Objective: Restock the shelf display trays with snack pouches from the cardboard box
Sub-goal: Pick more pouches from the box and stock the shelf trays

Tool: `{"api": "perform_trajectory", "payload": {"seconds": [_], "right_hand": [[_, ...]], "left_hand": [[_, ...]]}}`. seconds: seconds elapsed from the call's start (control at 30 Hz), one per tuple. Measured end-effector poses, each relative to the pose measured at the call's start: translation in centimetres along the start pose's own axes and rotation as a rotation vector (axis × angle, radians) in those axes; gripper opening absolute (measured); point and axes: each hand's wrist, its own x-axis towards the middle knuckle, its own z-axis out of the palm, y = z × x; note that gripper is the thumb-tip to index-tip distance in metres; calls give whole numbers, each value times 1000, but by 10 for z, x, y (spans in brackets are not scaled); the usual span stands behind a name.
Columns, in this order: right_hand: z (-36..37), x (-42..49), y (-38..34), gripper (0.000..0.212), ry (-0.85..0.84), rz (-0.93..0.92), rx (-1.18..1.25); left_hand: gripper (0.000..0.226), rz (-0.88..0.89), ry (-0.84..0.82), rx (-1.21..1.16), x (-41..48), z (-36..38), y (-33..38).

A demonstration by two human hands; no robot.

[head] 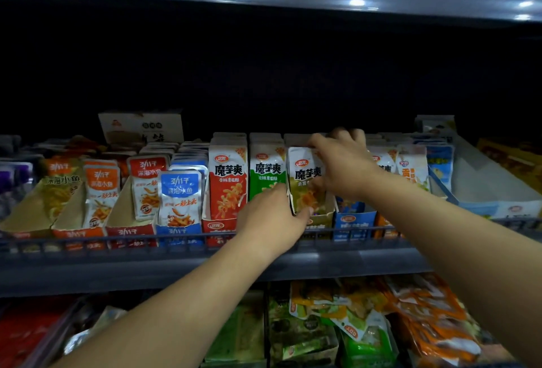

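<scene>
Honestly hard to see much: the right hand [343,165] covers half the yellow pouch [303,180], fingers curled over its top, thumb on the front. The left hand [272,218] pinches the left wall of the display tray [322,216] holding that pouch, fingertips hidden. Back of the shelf [117,268] is just black.

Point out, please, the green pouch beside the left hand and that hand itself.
green pouch [267,171], head view, front face at the lettering
left hand [271,218], head view, back of the hand
</scene>
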Motion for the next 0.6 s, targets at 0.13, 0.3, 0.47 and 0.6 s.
{"api": "perform_trajectory", "payload": {"seconds": [0.13, 0.3, 0.47, 0.6], "right_hand": [[17, 16, 3, 66, 19, -5, -75], [27, 27, 4, 82, 51, -7, -237], [21, 16, 4, 83, 110, -19, -258], [3, -6, 7, 67, 210, -7, -179]], "left_hand": [[60, 10, -10, -12, -1, 0, 1], [59, 13, -29, 12, -1, -1, 1], [58, 28, -29, 58, -2, 0, 2], [58, 39, -44, 89, -3, 0, 3]]}}
